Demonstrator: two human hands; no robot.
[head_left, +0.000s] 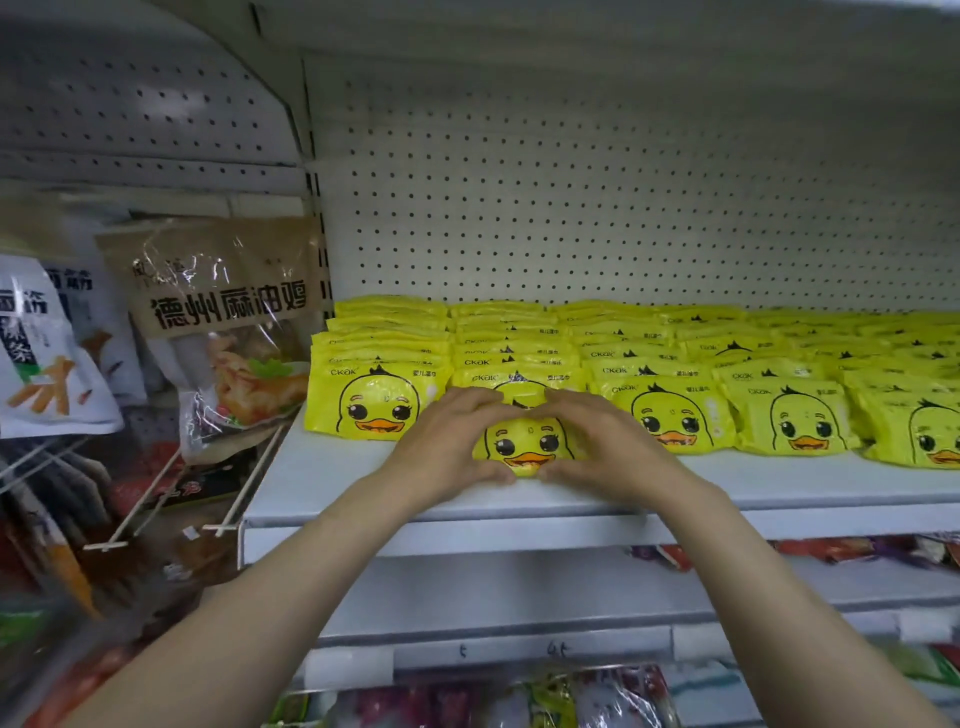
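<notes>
On the white shelf (322, 467), near its front edge, a person holds one yellow duck pack (527, 441) between both hands. The left hand (447, 441) clasps the pack's left side and the right hand (608, 447) its right side. On each hand the fingers curl over the top edge and the thumb hooks under the bottom edge. The fingertips nearly meet above the printed duck face, and the thumbs lie close together below its beak. The pack faces outward and sits a little nearer the shelf's front edge than its neighbours. Whether its lower edge rests on the shelf or is just lifted off it cannot be told.

Further back on the shelf, rows of duck packs (670, 415) stand in columns, leaning one behind another as far as the pegboard wall (623, 208) at the shelf's rear. The held pack is in front of the second column from the shelf's left end.

Beyond the shelf's left end hang a brown bag (228, 312) with a picture of chicken and a white snack bag (47, 358), above bare wire hooks (156, 493). Below the shelf runs a price rail (519, 649), and under that lie blurred coloured packets (519, 696).
</notes>
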